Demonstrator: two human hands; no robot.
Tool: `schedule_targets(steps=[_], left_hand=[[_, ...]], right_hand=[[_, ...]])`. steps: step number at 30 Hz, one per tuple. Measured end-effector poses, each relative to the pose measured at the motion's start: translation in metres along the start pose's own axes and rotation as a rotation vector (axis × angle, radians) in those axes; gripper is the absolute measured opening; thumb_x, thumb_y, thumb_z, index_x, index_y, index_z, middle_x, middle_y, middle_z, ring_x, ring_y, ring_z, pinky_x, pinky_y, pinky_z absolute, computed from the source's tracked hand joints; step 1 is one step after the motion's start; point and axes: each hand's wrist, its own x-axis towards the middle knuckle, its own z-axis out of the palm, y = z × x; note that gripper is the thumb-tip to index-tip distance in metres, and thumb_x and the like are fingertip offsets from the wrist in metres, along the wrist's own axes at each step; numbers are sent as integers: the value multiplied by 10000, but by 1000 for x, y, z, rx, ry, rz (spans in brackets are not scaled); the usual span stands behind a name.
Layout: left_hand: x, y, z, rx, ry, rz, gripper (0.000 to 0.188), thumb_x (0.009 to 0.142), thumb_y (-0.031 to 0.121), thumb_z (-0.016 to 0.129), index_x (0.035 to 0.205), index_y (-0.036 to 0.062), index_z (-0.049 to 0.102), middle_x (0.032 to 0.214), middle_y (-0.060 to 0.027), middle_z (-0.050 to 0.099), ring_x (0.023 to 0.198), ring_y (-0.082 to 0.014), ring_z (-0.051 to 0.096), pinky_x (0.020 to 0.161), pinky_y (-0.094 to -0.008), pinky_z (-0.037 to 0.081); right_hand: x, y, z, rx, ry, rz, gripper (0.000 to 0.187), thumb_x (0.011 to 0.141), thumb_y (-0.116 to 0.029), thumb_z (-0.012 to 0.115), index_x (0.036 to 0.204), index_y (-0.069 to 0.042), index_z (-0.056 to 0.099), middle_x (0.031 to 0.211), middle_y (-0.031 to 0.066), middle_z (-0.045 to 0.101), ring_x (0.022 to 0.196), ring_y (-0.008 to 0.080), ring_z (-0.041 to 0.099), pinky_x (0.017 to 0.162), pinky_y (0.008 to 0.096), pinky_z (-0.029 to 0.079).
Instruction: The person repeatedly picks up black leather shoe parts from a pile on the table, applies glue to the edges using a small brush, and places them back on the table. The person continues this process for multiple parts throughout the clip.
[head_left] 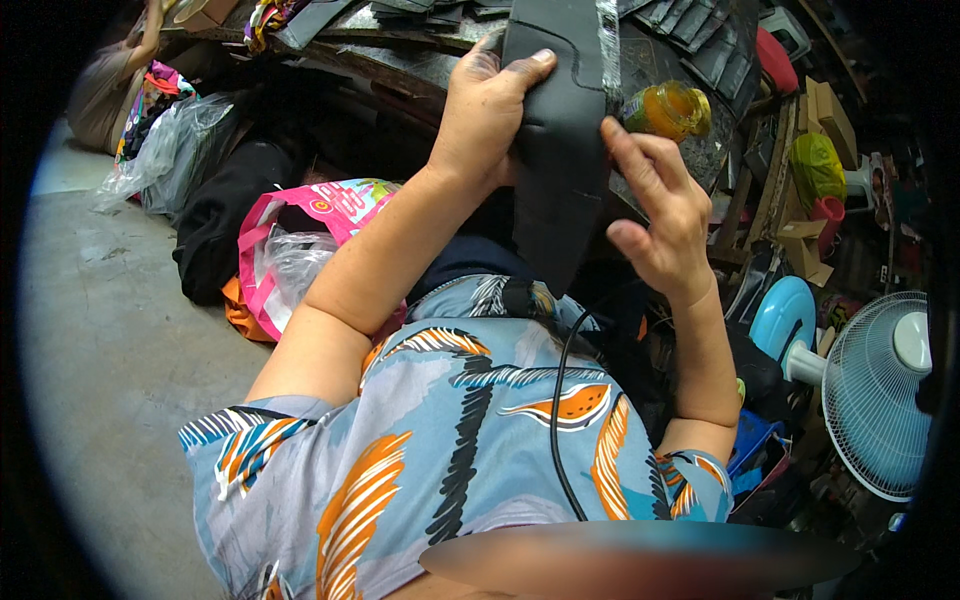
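My left hand (490,110) grips a black, flat, leather-like piece (565,130), its thumb on top and the other fingers mostly hidden underneath. A stitched or creased line curves across the upper part of the piece, and a pale, shiny strip runs along its right edge. Beside that edge is my right hand (665,205), open, its index fingertip at or very near the strip and its thumb apart. Just past these fingers a glass jar (665,110) of amber-yellow contents lies tilted or stands on the dark worktable (720,140).
Stacks of black flat pieces (690,35) cover the table's far side. A white-and-blue fan (880,390) stands at right, near cardboard boxes (830,115). At left are a pink bag (262,262) and a clear plastic bag (190,150). Another person's arm (148,35) shows at far left.
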Motion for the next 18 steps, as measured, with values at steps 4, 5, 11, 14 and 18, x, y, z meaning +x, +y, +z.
schedule_targets(steps=[4,5,11,14,18], left_hand=[[6,1,-1,-56,82,-23,222,923,52,600,1121,-37,554,957,-131,667,793,-179,673,723,-333,578],[7,0,0,-57,103,-41,216,934,73,594,1117,-35,555,950,-129,667,789,-185,674,716,-335,578],[18,-2,-18,-611,-202,-446,194,988,206,512,928,23,542,756,-61,572,525,-123,528,486,-233,446],[28,-7,-32,-986,-363,-503,196,963,158,427,819,33,473,660,-16,428,428,-86,364,405,-226,310],[38,-19,-46,-1087,-406,-552,240,955,207,447,795,28,439,629,-9,395,424,-85,363,410,-221,304]], right_hand=[[-8,-6,0,-116,-15,-98,627,896,-559,574,1256,-52,649,1051,158,629,860,283,642,737,351,533],[-7,-5,5,-35,3,-47,606,896,-531,594,1248,-41,647,1062,162,632,855,277,642,733,350,534],[-10,-6,5,410,157,-95,584,935,-434,620,1301,16,557,1136,216,624,822,219,629,734,332,528],[-10,-2,-6,519,225,87,478,979,-272,589,1352,15,505,1164,200,609,846,184,603,786,309,509],[2,16,-18,227,248,189,369,886,11,633,1254,-23,626,1004,112,662,827,154,621,752,276,509]])
